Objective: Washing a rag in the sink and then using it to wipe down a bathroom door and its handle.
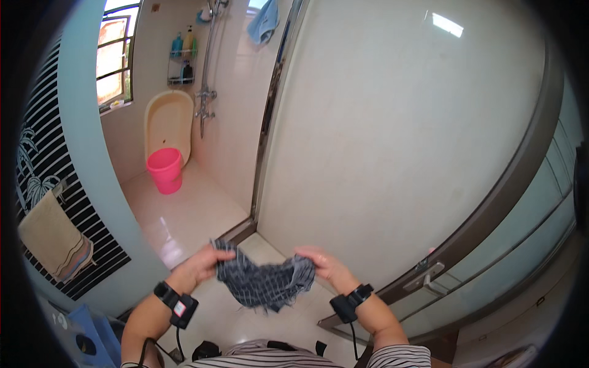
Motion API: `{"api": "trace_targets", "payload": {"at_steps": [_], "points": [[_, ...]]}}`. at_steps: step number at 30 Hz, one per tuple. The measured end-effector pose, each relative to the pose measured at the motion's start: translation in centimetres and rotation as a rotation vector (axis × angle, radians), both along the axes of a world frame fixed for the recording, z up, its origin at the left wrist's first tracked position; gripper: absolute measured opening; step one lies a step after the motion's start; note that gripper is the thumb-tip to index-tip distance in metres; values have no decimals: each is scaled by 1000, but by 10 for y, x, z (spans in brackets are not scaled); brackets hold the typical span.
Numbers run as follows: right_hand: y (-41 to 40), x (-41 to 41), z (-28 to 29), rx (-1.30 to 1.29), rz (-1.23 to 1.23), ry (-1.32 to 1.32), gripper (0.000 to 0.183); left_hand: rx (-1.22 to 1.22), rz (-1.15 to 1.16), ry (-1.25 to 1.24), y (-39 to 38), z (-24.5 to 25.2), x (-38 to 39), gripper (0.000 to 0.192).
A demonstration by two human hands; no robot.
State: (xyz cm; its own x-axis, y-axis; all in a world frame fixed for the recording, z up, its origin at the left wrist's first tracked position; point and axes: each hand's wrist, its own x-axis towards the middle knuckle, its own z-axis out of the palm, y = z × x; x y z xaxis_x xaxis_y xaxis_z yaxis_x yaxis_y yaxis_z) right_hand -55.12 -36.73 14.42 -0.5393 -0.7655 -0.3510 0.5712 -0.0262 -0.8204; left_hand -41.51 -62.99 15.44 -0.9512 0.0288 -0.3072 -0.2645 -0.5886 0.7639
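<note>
A dark grey checked cloth (262, 283) with frayed edges hangs between my two hands, sagging in the middle above the tiled floor. My left hand (204, 264) pinches its upper left corner, thumb on top. At the cloth's right end, my right hand (324, 263) grips the bunched edge. Each wrist wears a black strap with a small box and a cable.
A glass door with a brown frame and lever handle (430, 283) curves along the right. Beyond the threshold stand a pink bucket (165, 172) and a cream plastic tub (169, 115). A beige towel (53, 234) hangs at left, above a blue plastic object (99, 336).
</note>
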Motion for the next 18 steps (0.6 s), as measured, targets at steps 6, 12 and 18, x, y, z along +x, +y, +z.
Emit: {"api": "trace_targets", "payload": {"at_steps": [6, 12, 18], "points": [[-1, 4, -6, 167, 89, 154, 29, -90, 93, 94, -14, 16, 2, 25], [-22, 40, -52, 365, 191, -77, 25, -230, 27, 105, -8, 43, -8, 18], [-13, 34, -78, 601, 73, 194, 12, -440, 28, 132, 12, 40, -6, 16]]}}
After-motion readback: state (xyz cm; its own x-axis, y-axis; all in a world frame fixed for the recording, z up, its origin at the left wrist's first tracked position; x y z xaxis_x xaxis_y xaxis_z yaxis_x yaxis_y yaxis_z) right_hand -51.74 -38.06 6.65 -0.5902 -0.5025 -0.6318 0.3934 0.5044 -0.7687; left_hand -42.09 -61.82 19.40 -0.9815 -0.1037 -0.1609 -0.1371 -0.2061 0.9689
